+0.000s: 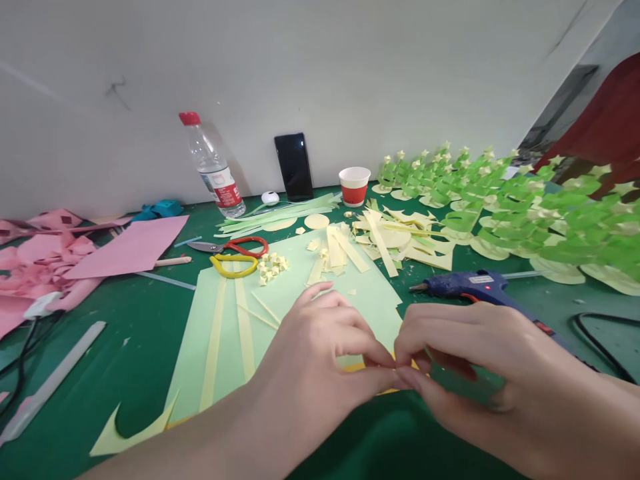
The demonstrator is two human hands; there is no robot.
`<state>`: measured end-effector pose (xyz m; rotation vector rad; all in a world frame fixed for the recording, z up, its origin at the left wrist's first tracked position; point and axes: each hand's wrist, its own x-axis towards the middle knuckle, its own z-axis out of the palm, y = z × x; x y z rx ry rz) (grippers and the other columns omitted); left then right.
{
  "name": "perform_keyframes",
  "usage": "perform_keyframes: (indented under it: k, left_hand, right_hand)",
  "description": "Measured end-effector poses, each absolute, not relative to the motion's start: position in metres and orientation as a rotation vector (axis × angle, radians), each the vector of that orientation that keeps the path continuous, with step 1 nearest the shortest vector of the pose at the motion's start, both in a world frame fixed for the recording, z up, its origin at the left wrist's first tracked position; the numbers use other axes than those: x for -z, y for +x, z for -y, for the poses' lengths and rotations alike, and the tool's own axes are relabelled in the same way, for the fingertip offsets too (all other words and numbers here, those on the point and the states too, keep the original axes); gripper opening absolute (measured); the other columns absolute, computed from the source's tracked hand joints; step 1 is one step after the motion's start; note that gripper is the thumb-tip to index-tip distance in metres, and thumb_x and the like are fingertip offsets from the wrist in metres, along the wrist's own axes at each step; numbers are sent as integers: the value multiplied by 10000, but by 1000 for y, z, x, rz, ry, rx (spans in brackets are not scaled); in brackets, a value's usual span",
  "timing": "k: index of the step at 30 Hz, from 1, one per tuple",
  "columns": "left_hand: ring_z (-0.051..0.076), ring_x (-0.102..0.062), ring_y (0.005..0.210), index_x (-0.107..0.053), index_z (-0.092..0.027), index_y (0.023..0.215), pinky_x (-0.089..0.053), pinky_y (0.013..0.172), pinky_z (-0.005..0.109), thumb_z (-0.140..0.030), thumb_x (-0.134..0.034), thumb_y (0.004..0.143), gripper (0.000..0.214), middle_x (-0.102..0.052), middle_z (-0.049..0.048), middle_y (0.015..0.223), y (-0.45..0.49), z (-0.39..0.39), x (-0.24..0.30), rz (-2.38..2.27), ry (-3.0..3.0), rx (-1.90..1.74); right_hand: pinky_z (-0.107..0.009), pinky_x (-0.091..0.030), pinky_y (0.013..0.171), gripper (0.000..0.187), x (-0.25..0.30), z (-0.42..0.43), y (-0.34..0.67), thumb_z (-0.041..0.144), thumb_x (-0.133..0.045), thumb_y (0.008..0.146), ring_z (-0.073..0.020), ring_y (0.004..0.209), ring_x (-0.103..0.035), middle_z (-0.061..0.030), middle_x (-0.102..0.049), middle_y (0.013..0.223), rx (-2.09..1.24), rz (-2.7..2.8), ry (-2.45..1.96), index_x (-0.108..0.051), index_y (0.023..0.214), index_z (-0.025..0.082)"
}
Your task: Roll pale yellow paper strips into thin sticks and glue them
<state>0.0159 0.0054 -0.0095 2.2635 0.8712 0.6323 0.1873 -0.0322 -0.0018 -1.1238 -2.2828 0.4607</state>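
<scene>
My left hand (320, 353) and my right hand (465, 360) meet fingertip to fingertip low in the middle, both pinched shut on something small that the fingers hide. A sliver of yellow paper (357, 367) shows just under the fingertips. Beneath the hands lies a pale green sheet (280, 293) with loose yellow strips (243, 327) on it. A small heap of folded yellow paper stars (273, 265) sits further back on the sheet.
A blue glue gun (475, 285) lies right of the hands, its cord (600, 340) beyond. Red and yellow scissors (235, 253), yellow offcuts (400, 237), a paper cup (355, 185), a water bottle (213, 163), a phone (294, 167), green paper trees (525, 207), pink paper (127, 250) surround.
</scene>
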Motion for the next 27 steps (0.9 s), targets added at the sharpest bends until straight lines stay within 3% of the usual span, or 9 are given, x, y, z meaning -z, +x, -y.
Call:
perform_keyframes:
  k: [8, 16, 23, 27]
  left_hand:
    - [145, -528, 711, -543, -174, 488, -381, 715, 277, -315, -783, 676, 336, -549, -45, 619, 17, -7, 1, -939, 1847, -434]
    - [109, -505, 670, -475, -169, 503, -357, 634, 225, -223, -792, 623, 343, -513, -75, 658, 17, -5, 6, -984, 1632, -355]
    - [112, -595, 675, -669, -195, 606, -433, 660, 202, -242, -753, 699, 133, -646, -54, 716, 15, -10, -5, -942, 1703, -407]
    - [119, -624, 711, -721, -209, 685, -464, 680, 182, -232, -702, 763, 84, -689, -38, 782, 11, -13, -8, -912, 1776, -373]
  right_hand:
    - [-170, -353, 439, 165, 1, 34, 188, 59, -450, 751, -68, 483, -452, 29, -562, 631, -378, 2370, -1085, -539, 696, 186]
    - [-187, -347, 432, 210, 6, 34, 191, 60, -395, 799, -69, 474, -445, 34, -556, 633, -347, 2417, -1043, -529, 696, 186]
    - [-149, -248, 355, 205, -2, 28, 190, 56, -405, 727, -51, 397, -326, 57, -435, 498, -376, 2286, -1134, -488, 596, 190]
    - [-154, -261, 366, 198, -3, 23, 191, 70, -438, 727, -55, 403, -341, 55, -429, 490, -412, 2281, -1167, -515, 596, 197]
